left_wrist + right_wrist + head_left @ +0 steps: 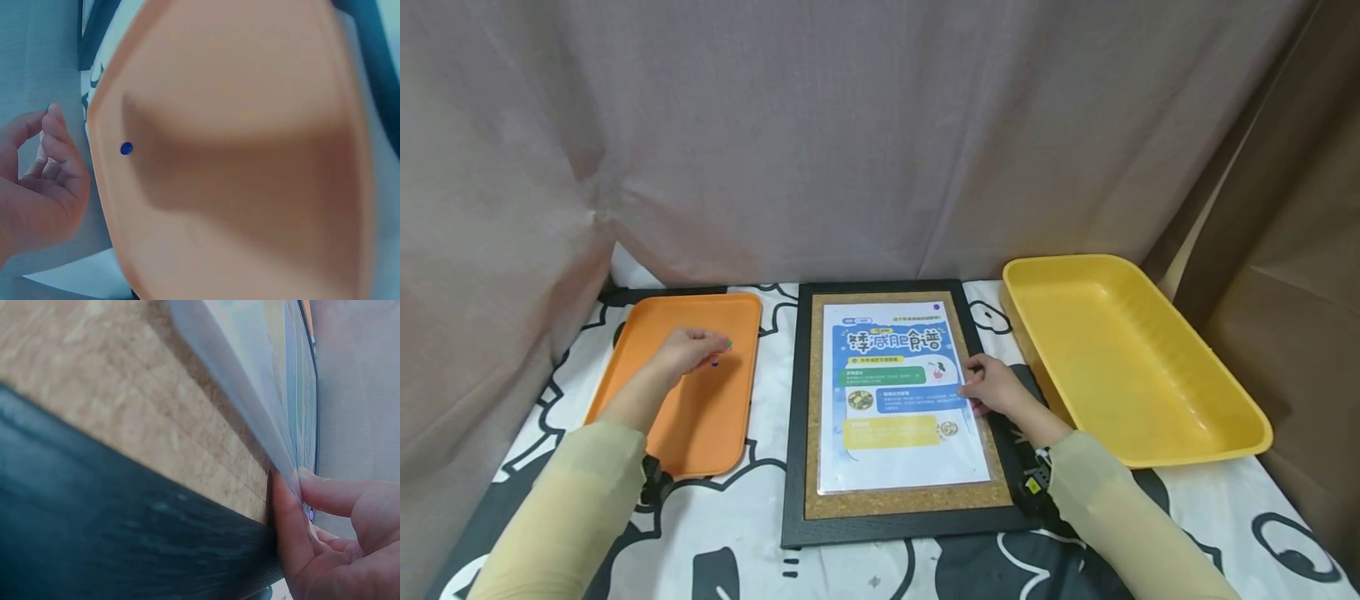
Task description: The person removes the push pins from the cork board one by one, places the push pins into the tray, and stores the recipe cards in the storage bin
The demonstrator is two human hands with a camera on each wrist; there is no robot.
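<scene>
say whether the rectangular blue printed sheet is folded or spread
Spread: the head view shows the sheet unfolded over the brown cork board; in the right wrist view, the right hand pinches its raised edge.

On the printed sheet (904, 398), a large Chinese title (895, 340) near 12 o'clock ends in "减肥食谱"; its first character is unclear. Smaller lines on the green bar (882, 376), blue bar (922, 400) and, toward 6 o'clock, yellow block (891, 432) are too small to read.
</scene>
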